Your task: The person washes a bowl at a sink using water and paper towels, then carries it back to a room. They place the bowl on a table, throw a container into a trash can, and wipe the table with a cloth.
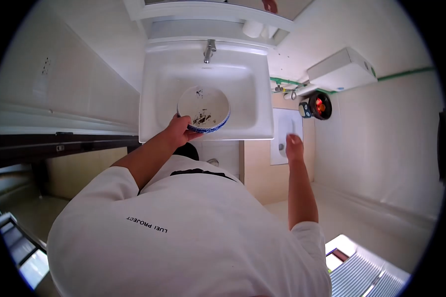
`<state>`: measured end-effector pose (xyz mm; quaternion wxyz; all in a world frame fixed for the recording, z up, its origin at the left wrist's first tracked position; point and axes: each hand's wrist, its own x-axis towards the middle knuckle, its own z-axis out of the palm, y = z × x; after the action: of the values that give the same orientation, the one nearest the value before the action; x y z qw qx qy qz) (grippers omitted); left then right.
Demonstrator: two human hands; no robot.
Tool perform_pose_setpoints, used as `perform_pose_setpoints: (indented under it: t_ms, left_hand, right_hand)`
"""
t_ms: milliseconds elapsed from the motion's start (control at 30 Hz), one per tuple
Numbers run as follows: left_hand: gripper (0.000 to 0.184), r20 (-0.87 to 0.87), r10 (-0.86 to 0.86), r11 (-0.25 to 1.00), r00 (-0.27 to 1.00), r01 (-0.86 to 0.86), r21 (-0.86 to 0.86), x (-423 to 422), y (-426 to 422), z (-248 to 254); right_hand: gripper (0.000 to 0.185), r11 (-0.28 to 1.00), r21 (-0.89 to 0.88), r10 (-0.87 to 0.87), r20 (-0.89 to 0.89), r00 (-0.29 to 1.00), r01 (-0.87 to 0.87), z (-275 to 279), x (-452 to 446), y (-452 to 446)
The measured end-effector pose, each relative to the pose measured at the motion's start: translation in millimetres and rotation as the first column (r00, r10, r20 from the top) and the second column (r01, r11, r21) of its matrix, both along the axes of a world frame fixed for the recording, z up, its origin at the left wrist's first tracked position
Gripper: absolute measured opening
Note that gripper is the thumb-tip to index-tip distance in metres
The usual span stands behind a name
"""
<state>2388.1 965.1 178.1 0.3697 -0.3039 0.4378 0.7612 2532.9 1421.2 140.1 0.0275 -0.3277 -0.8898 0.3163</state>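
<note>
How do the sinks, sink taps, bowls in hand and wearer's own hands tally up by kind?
Glossy white rectangular sink: 1
Silver metal tap: 1
Round white bowl with blue-patterned outside: 1
Bare hands, left hand and right hand: 2
Total: 5

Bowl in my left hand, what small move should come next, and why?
I'd probably ease the bowl toward the faucet: dark bits lie inside it, your left hand holds it by the edge, and it is at the near side of the sink, short of the faucet.
</note>
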Motion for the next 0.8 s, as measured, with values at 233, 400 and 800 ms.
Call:
perform_pose_setpoints:
  t_ms: [233, 400, 800]
  left_hand:
    - [0.069, -0.016, 0.022, 0.997, 1.0, -0.023, -0.073, -39.6, -15.8, -32.2]
    - [0.07, -0.044, 0.046, 0.996, 0.998, -0.049, -0.079, -47.9, -16.8, -14.4]
    - [0.069, -0.021, 0.045, 0.99, 0.999, -0.048, -0.133, -97.1, -1.4, -26.6]
  right_hand:
    - [0.036, 0.929, -0.225, 0.254, -0.186, 0.949, -0.293, 29.4, -247.4, -153.5]
    - [0.054, 0.959, -0.107, 0.263, 0.001, 0.965, -0.262, 22.8, -326.5, -225.8]
    - [0.032, 0.776, -0.586, 0.151, -0.189, 0.97, -0.235, 31.0, -391.9, -230.3]
